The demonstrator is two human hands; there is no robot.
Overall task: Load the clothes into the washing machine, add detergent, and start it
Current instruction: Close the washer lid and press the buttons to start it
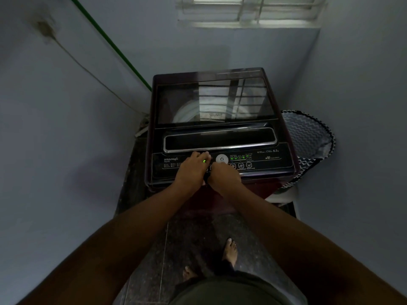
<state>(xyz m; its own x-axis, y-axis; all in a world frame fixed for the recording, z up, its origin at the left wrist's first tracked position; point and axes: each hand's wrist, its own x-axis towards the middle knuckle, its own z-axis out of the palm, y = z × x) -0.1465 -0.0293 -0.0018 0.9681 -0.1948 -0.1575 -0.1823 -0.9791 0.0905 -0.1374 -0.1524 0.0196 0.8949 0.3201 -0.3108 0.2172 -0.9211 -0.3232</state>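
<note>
A dark maroon top-loading washing machine [220, 128] stands in the corner with its glass lid [214, 102] down. Its black control panel [264, 160] is lit: green indicators glow and a round display [221, 159] reads 6. My left hand [193, 167] rests flat on the panel left of the display, fingers spread, holding nothing. My right hand [223, 177] lies just below the display with its fingers curled down onto the buttons; which button it touches is hidden. No clothes or detergent are visible.
A laundry basket [308, 137] with a black-and-white zigzag pattern stands right of the machine. Blue-grey walls close in on both sides, with a barred window [248, 9] above. A green hose [110, 40] runs down the left wall. My bare feet [230, 249] stand on dark stone floor.
</note>
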